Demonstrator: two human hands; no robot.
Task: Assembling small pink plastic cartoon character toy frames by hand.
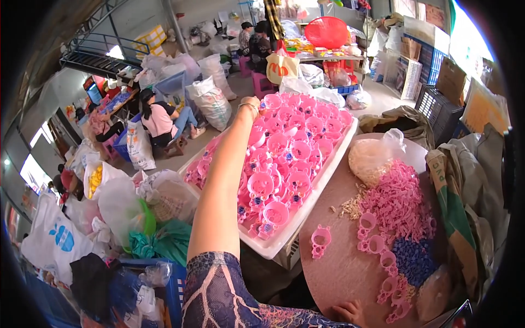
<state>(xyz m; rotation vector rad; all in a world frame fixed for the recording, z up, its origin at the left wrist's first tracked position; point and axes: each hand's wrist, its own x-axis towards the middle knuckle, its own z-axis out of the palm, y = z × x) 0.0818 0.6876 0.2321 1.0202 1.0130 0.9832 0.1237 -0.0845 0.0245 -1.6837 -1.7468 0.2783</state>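
Observation:
My left arm stretches over a white tray (328, 188) heaped with pink plastic ring-shaped toy pieces (276, 143), several with small blue parts on them. At the tray's far left corner, my left hand (250, 103) looks closed beside the pink pieces; what is in its fingers is hidden. My right hand (351, 312) rests low at the near edge of a round table (328, 268), fingers apart and apparently holding nothing. A single pink ring piece (320, 241) lies on that table, left of a row of similar pieces (377, 244).
Loose pink parts (396, 199), blue parts (414, 259) and a bag of beige parts (372, 158) cover the table's right side. Sacks (210, 104) and a blue crate (178, 290) stand on the left. A seated person (158, 117) is farther back.

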